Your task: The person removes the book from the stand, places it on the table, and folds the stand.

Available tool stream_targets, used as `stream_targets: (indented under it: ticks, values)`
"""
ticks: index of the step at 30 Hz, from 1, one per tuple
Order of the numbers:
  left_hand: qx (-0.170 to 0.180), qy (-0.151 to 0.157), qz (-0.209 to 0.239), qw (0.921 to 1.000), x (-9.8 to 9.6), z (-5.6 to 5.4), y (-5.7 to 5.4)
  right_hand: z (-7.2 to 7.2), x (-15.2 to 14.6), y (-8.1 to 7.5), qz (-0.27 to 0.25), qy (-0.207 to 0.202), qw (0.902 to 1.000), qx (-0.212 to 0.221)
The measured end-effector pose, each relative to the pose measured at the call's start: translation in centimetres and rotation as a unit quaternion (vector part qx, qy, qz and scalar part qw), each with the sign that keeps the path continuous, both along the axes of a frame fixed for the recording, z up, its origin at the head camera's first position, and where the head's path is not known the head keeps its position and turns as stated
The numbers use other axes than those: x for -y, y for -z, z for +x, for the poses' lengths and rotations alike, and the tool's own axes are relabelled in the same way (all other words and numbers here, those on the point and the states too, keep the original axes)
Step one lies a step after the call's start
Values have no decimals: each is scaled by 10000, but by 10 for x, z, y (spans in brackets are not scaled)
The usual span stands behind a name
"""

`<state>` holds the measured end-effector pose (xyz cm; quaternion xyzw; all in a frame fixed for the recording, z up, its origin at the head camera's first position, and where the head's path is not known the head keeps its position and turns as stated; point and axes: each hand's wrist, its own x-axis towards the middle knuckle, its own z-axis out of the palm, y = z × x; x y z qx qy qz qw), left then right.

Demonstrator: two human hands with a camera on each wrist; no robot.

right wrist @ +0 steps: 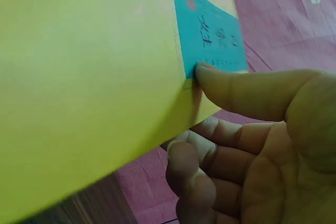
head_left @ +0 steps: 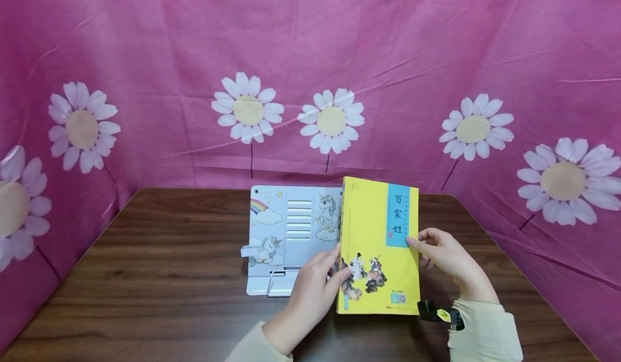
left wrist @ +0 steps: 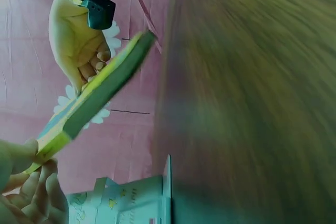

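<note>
A yellow paperback book (head_left: 368, 216) with a blue title panel is held up above the table, its cover toward the head view. My left hand (head_left: 316, 284) grips its left edge near the bottom, thumb on the cover and fingers behind. At the opposite edge my right hand (head_left: 443, 254) pinches the book, its thumb (right wrist: 231, 90) beside the blue panel. The left wrist view shows the book (left wrist: 100, 93) tilted and edge-on between both hands. Behind and left of it stands a white book stand (head_left: 298, 254) printed with unicorns and a rainbow, partly hidden by the book and left hand.
The dark wooden table (head_left: 170, 265) lies under everything. A pink cloth (head_left: 310, 33) with large white daisies hangs around its back and sides. A clear clip (head_left: 250, 251) sticks out from the stand's left side. A black strap device (head_left: 441, 313) is on the right wrist.
</note>
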<state>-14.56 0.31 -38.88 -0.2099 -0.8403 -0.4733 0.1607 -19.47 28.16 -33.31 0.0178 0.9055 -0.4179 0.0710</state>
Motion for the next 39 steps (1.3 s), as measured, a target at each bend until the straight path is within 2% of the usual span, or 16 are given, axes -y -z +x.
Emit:
stream_targets:
  ticks: [3,6,12,21,26,30,35,39]
  values:
    - [-295,-114,85,9995,-6,0,-1,0,-1,-1,-42,95,9999,-19]
    - [-475,-89,261,9985,-13,-1,-3,1,-2,-2,-142,260,9995,-119]
    - [-668,-70,304,9973,-24,-1,-7,1,-7,-3,-271,488,9982,-197]
    - [-572,-90,-62,9983,-29,-5,-6,-1,-10,1,-85,536,9985,-50]
    - [-460,-49,-45,9989,-30,-5,-2,-1,-11,4,-8,561,9984,22]
    - [-127,26,472,9988,-32,-5,-1,0,-12,5,-89,584,9982,88]
    - [146,62,1347,9908,-33,-5,-1,0,-13,4,-146,536,9984,134]
    - [188,91,1476,9888,-33,-6,-2,0,-15,2,-162,504,9985,141]
